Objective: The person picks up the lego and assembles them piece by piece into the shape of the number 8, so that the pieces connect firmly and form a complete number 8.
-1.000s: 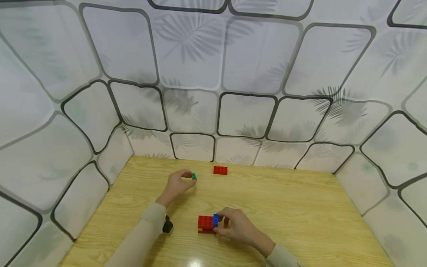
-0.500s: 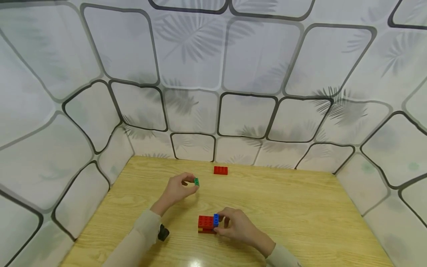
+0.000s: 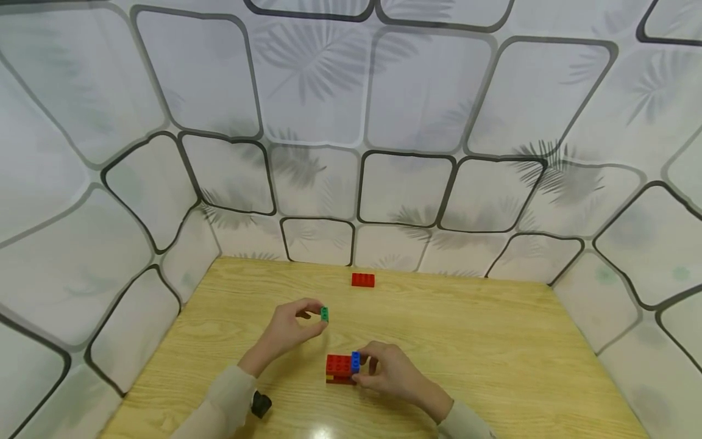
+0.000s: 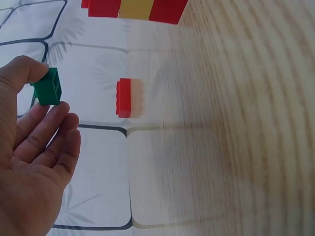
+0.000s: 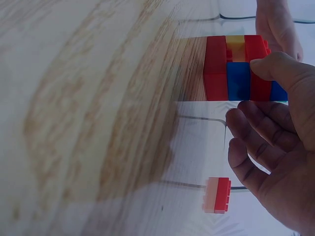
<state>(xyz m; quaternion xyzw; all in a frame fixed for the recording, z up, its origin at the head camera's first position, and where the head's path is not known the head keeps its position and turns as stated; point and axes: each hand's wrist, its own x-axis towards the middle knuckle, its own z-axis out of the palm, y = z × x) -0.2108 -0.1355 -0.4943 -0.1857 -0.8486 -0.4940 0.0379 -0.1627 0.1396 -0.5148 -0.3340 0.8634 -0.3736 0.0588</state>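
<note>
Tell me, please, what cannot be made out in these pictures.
- Stack: right end partly hidden by the right hand, head view; cut off by the top edge, left wrist view.
- Green brick: a corner covered by the left hand, left wrist view.
- Black object: partly behind the sleeve, too small and dark to identify, head view.
- Table: grain blurred, left wrist view.
</note>
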